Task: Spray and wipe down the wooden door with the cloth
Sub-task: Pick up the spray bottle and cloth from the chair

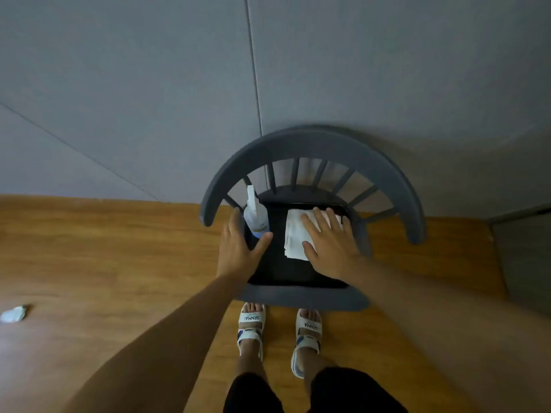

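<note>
A clear spray bottle (255, 215) with a white nozzle stands at the left of a black tray (277, 265) on a chair seat. A folded white cloth (293, 235) lies on the tray to its right. My left hand (238, 251) reaches around the bottle's base, fingers on its left side, thumb at its right, not closed around it. My right hand (328, 245) lies flat on the cloth with its fingers spread. No wooden door can be made out; grey panels (149, 84) fill the upper view.
The tray sits on a dark grey chair (313, 144) with a curved spindle back, which stands against the grey panels. My feet in white sandals (252, 323) stand on the wooden floor just before the chair. A crumpled white scrap (13, 314) lies at far left.
</note>
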Tool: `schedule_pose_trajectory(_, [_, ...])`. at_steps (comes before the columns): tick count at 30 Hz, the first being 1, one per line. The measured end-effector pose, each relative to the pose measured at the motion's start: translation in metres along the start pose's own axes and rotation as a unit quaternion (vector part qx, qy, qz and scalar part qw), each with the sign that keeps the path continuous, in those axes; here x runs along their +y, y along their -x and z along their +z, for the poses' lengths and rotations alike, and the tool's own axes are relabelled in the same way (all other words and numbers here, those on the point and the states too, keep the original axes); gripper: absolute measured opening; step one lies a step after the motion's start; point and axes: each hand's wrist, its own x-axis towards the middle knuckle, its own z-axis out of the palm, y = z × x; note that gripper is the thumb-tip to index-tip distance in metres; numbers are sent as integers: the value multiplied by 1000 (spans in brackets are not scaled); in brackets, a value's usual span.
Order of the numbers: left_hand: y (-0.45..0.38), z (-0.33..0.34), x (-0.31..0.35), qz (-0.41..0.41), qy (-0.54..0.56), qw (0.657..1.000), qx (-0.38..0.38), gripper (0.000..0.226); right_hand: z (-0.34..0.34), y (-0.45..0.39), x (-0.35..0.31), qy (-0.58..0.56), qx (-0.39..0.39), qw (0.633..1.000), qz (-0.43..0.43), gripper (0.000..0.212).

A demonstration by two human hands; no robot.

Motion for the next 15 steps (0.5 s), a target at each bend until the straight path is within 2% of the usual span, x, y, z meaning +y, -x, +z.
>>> schedule_pose_trajectory(4, [-31, 20, -32, 5, 77, 997, -6, 98, 43, -21, 15, 13, -17, 1000, -5, 71])
schedule_pose_trajectory(7, [-59, 34, -51, 12, 117, 993, -5, 105, 74, -39, 30, 32, -61, 997, -18, 74])
schedule_pose_trajectory(15, [-92, 64, -90, 93, 112, 989, -8, 104, 138, -81, 54, 87, -109, 985, -105, 84])
